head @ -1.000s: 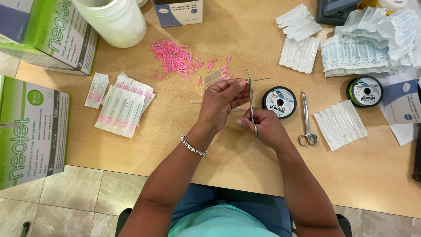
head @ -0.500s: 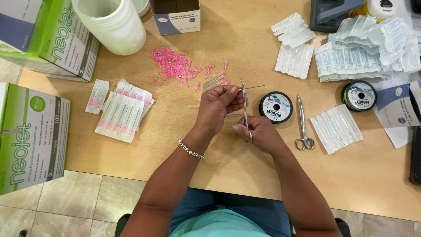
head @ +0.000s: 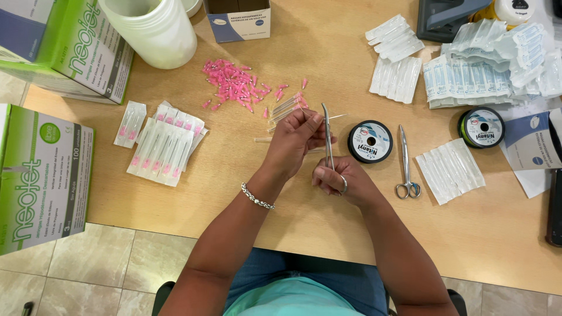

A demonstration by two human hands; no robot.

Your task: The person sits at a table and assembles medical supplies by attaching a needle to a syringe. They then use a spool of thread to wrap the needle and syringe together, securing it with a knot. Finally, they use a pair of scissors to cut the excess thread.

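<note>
My right hand (head: 342,181) grips the ring handles of a slim metal needle holder (head: 328,137) that points away from me, its tip near several clear needle caps (head: 285,108). My left hand (head: 297,139) pinches something thin at the tool's shaft; a fine thread or needle (head: 338,116) sticks out to the right. Both hands hover over the wooden table (head: 234,187), close together. A black thread spool (head: 370,141) lies just right of the hands, and steel scissors (head: 405,161) lie beyond it.
Pink needle hubs (head: 234,85) are scattered ahead. Packaged needles (head: 164,146) lie at left, green boxes (head: 44,175) at far left, a white jar (head: 155,29) behind. More packets (head: 449,169), a second spool (head: 482,127) and stacked blister packs (head: 486,64) are at right.
Both hands and the needle holder keep nearly the same pose; the fingers of my left hand have shifted slightly along the tool. The camera view drifted a little.
</note>
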